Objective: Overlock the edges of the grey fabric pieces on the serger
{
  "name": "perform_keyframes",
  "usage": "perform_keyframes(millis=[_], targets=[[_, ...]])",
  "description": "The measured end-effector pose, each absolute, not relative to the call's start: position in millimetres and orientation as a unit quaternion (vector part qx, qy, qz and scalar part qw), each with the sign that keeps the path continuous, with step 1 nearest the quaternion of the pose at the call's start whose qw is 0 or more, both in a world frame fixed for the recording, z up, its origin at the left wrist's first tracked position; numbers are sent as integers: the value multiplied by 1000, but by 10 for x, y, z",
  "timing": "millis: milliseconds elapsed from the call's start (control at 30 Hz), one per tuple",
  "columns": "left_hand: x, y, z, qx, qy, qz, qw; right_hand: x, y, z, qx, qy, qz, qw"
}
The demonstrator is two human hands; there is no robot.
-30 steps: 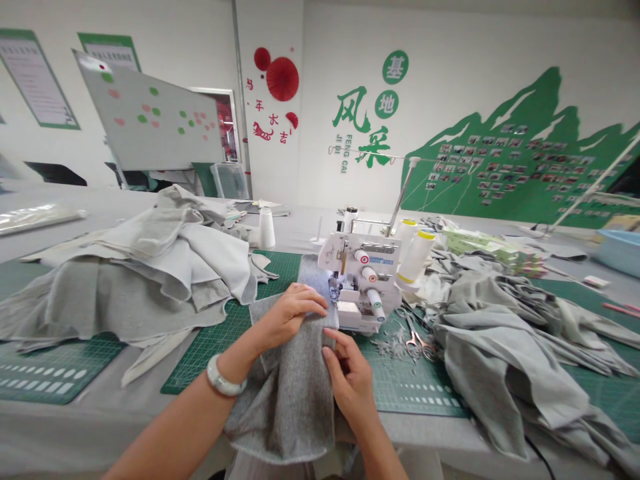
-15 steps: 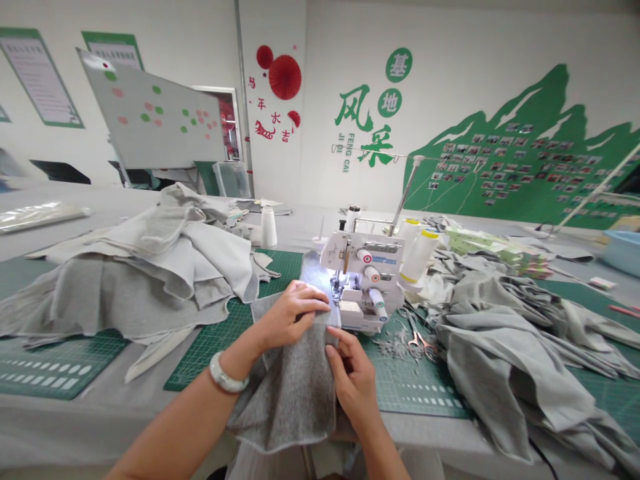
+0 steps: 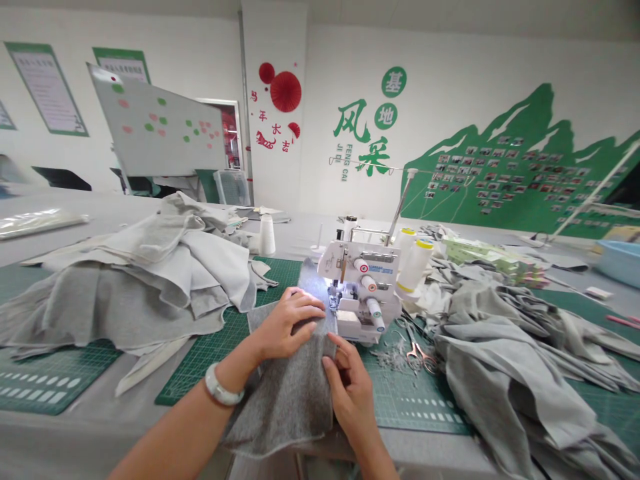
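A grey fabric piece (image 3: 293,400) runs from the lit needle area of a white overlock machine (image 3: 363,263) down over the table's front edge. My left hand (image 3: 287,323), with a pale bracelet on its wrist, lies on the fabric just left of the presser foot, fingers stretched toward it. Lower and to the right, my right hand (image 3: 349,380) pinches the fabric's right edge between thumb and index finger. The fabric's far end lies flat behind the presser foot.
Heaps of grey cloth lie left (image 3: 135,287) and right (image 3: 500,353) on green cutting mats. Scissors (image 3: 419,353) and lint sit right of the machine. Thread cones (image 3: 417,267) stand behind it. A blue basin (image 3: 620,260) is at the far right.
The whole view has shifted slightly, with the wall appearing lower. Both hands keep nearly the same places on the fabric; no grip has visibly changed.
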State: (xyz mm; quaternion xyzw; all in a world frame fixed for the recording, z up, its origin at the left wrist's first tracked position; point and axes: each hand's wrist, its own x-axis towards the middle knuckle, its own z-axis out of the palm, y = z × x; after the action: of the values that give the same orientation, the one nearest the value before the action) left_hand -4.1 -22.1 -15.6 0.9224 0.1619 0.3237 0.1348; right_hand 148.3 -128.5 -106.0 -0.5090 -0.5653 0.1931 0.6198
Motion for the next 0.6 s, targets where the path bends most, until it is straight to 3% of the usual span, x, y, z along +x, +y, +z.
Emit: perform_keyframes(millis=[600], targets=[[-53, -241, -132, 927, 151, 313, 143, 1480, -1280, -1070, -515, -572, 187, 611]])
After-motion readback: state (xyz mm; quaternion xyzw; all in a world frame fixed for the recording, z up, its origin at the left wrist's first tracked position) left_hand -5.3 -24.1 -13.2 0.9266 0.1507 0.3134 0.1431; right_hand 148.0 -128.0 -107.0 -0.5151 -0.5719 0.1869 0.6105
